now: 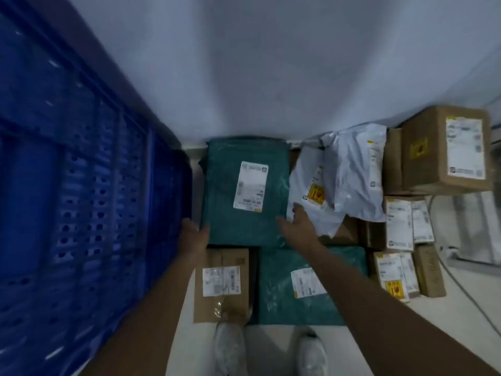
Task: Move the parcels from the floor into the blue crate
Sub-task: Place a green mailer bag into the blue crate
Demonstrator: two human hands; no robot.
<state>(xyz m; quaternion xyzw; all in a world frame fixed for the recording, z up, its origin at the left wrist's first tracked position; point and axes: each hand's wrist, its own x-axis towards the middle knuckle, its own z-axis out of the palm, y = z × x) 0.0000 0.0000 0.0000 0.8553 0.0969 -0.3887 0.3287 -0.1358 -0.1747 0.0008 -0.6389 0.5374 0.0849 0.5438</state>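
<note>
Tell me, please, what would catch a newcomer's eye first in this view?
Probably the big blue crate filling the left side, then the green parcel against the wall, with the left hand at its near left corner and the right hand open over its right edge. White mailers and cardboard boxes crowd the floor to the right.

The tall blue plastic crate [81, 199] with perforated, ribbed walls stood at my left, right beside the parcels on the floor. A flat green plastic mailer bag [238, 191] with a white shipping label lay against the wall, and a second green mailer [306, 286] lay nearer my feet. A small brown cardboard box [221, 286] with a white label sat beside that second one. To the right, white plastic mailers [349, 180] slumped in a heap, and several labelled cardboard boxes [444, 147] were stacked beyond them.
</note>
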